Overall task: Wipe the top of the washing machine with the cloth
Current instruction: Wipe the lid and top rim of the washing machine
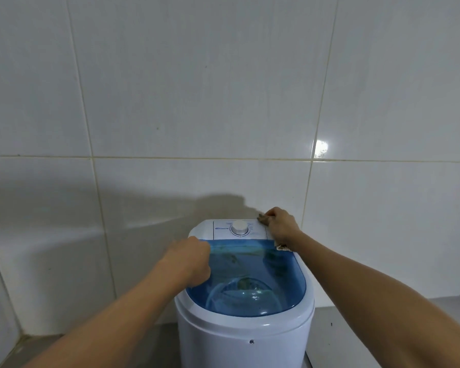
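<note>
A white tiled wall (pixel 223 102) fills most of the view, and against it stands the small white washing machine (pixel 246 338), its top taken up by a translucent blue lid (pixel 250 277) with a white control panel (pixel 223 231) and a round dial (pixel 240 227) along the far edge. The right hand (pixel 282 225) is at the far right corner of that top, its grip closed on the cloth (pixel 263 218) — a dark bunch shows beyond the knuckles and a pale corner pokes out under the wrist, so the cloth lies pressed between palm and panel. The left hand (pixel 190 260) rests as a loose fist on the left edge of the lid; whether it holds anything I cannot tell, and it looks to be steadying the machine. As for progress, the wiping seems underway at the far right of the control strip, but the pictures give no clear sign of which parts are already clean: the lid shows smudgy reflections and dark marks that may lie inside the tub rather than on the surface. By my judgement the panel's left part, the area around the dial, the whole blue lid and the white rim nearest the person are left to do — most of the job.
</note>
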